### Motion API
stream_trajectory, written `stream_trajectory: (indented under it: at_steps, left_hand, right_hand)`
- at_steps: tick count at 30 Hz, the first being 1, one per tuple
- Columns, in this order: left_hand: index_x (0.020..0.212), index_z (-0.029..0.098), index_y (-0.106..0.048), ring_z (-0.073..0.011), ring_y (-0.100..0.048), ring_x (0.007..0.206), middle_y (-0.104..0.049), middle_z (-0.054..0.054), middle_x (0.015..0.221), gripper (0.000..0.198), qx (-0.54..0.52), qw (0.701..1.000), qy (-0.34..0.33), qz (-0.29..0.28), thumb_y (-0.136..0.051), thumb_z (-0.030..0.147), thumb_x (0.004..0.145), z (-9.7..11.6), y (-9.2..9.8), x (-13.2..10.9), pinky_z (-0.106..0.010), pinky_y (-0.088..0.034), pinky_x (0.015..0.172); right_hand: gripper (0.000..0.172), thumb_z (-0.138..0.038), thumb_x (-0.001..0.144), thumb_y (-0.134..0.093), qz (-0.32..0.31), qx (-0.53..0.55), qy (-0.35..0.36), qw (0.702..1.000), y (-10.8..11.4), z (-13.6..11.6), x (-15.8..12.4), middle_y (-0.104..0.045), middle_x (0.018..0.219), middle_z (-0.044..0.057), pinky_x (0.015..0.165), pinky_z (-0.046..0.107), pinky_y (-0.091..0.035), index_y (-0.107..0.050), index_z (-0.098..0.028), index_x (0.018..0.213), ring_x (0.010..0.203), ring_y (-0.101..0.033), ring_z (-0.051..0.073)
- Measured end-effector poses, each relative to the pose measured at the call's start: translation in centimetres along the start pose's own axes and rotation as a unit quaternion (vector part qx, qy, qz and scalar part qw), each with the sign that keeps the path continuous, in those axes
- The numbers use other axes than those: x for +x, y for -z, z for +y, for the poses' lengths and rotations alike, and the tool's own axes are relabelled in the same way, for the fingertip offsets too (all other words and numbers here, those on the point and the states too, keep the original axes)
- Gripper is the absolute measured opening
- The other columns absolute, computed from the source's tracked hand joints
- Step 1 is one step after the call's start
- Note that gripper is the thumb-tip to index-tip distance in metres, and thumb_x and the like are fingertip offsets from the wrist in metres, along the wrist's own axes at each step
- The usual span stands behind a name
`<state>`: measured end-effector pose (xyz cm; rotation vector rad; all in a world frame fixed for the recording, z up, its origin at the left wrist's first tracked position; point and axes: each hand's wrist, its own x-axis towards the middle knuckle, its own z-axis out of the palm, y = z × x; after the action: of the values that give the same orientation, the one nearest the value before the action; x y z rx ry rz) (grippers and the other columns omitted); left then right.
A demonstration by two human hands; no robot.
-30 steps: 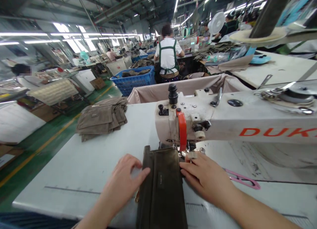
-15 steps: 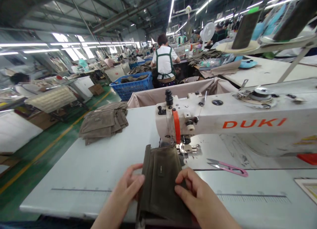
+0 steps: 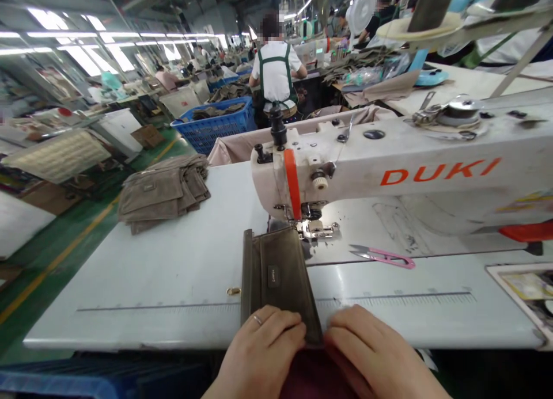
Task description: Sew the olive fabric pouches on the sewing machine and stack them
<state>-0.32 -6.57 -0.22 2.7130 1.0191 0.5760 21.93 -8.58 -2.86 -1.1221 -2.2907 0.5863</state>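
A dark olive-brown fabric bag piece with a small label lies on the sewing table, its far end by the presser foot of the sewing machine. My left hand, wearing a ring, is closed over its near edge with the fingers bent on top. At the near right corner, my right hand has its fingers curled on the edge; its fingertips are partly hidden. Dark reddish-brown material hangs between my hands. A small gold-coloured metal clasp shows at the piece's left side.
Pink-handled thread snips lie right of the piece. A stack of similar brown pieces sits at the table's far left. Beyond stand a blue crate and a person in a green apron. Another blue crate is below the near edge.
My left hand has gone from the piece's left side to its near edge. My right hand has slid down to the near right corner. The camera view has tilted downward.
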Motion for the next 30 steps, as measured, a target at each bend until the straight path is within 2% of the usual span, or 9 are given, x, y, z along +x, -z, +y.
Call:
stream_trajectory:
  at_steps: [3,6,9,13,15,18,21,24,30]
  left_hand:
    - [0.105,0.013,-0.062,-0.0209,-0.063,0.089,-0.069,-0.009,0.100,0.032,0.008,1.000,-0.001,-0.017,-0.031,0.012,0.097,0.4,0.4,0.2,-0.034,-0.056,0.081]
    - [0.106,0.012,-0.062,-0.0238,-0.062,0.085,-0.068,-0.011,0.098,0.030,0.052,0.998,0.006,-0.021,-0.034,0.012,0.094,0.6,0.0,0.4,-0.039,-0.056,0.078]
    - [0.106,0.016,-0.064,-0.0226,-0.062,0.081,-0.067,-0.009,0.094,0.028,0.036,0.999,0.026,-0.020,-0.038,0.017,0.095,0.5,0.2,0.5,-0.037,-0.057,0.073]
    - [0.107,0.016,-0.064,-0.0176,-0.063,0.090,-0.066,-0.008,0.101,0.023,-0.004,0.993,0.089,0.080,-0.045,0.013,0.095,0.2,2.0,0.4,-0.027,-0.056,0.078]
    - [0.111,0.014,-0.064,-0.0174,-0.063,0.099,-0.066,-0.008,0.109,0.025,0.019,0.992,0.046,0.112,-0.044,0.011,0.096,0.3,2.3,0.4,-0.027,-0.054,0.087]
    - [0.109,0.011,-0.065,-0.0166,-0.063,0.102,-0.068,-0.007,0.110,0.027,0.039,0.994,-0.051,0.092,-0.040,0.013,0.098,0.4,1.3,0.5,-0.025,-0.053,0.093]
    - [0.106,0.009,-0.066,-0.0168,-0.064,0.098,-0.070,-0.007,0.106,0.028,0.044,0.995,-0.068,0.060,-0.040,0.013,0.099,0.2,-0.1,0.5,-0.026,-0.056,0.089]
    - [0.103,0.010,-0.067,-0.0179,-0.064,0.096,-0.070,-0.008,0.105,0.028,0.037,0.996,-0.070,0.048,-0.039,0.015,0.099,-0.1,-0.8,0.3,-0.029,-0.058,0.086]
    - [0.096,0.013,-0.068,-0.0160,-0.066,0.087,-0.073,-0.005,0.095,0.023,0.044,0.990,-0.102,0.090,-0.046,0.013,0.097,-0.5,-0.8,0.6,-0.026,-0.060,0.077]
  right_hand:
    - [0.022,-0.015,0.097,-0.040,0.042,-0.030,0.048,0.998,-0.6,0.2,0.4,-0.061,0.085,0.005,0.065,0.031,-0.046,-0.061,-0.020,0.095,0.072,-0.054,0.019]
    - [0.023,-0.017,0.098,-0.040,0.063,-0.048,0.071,0.994,-0.9,0.3,0.5,-0.062,0.083,0.005,0.065,0.032,-0.046,-0.063,-0.018,0.096,0.072,-0.054,0.020]
    - [0.024,-0.017,0.098,-0.040,0.071,-0.053,0.095,0.992,-0.8,0.3,0.5,-0.064,0.083,0.006,0.065,0.032,-0.046,-0.064,-0.016,0.100,0.073,-0.055,0.020]
    - [0.021,-0.013,0.097,-0.043,0.097,-0.058,0.136,0.984,-0.9,0.3,0.7,-0.066,0.083,0.005,0.062,0.029,-0.044,-0.064,-0.015,0.099,0.069,-0.054,0.017]
    - [0.022,-0.012,0.097,-0.043,0.118,-0.058,0.156,0.979,-1.2,0.3,0.9,-0.066,0.083,0.005,0.060,0.029,-0.043,-0.065,-0.015,0.097,0.068,-0.053,0.016]
    - [0.026,-0.012,0.098,-0.041,0.130,-0.061,0.164,0.976,-1.5,0.3,1.2,-0.062,0.072,0.004,0.056,0.028,-0.041,-0.064,-0.014,0.088,0.063,-0.051,0.015]
    - [0.030,-0.012,0.099,-0.038,0.119,-0.073,0.163,0.977,-1.6,0.4,1.2,-0.059,0.066,0.003,0.054,0.028,-0.040,-0.064,-0.015,0.083,0.060,-0.050,0.015]
    - [0.028,-0.010,0.097,-0.040,0.136,-0.089,0.175,0.971,-1.7,0.5,1.1,-0.059,0.066,0.002,0.055,0.028,-0.041,-0.064,-0.015,0.085,0.059,-0.051,0.014]
    - [0.031,-0.002,0.093,-0.041,0.118,-0.095,0.162,0.975,-1.5,0.2,1.3,-0.060,0.063,0.000,0.051,0.027,-0.039,-0.065,-0.017,0.080,0.054,-0.052,0.013]
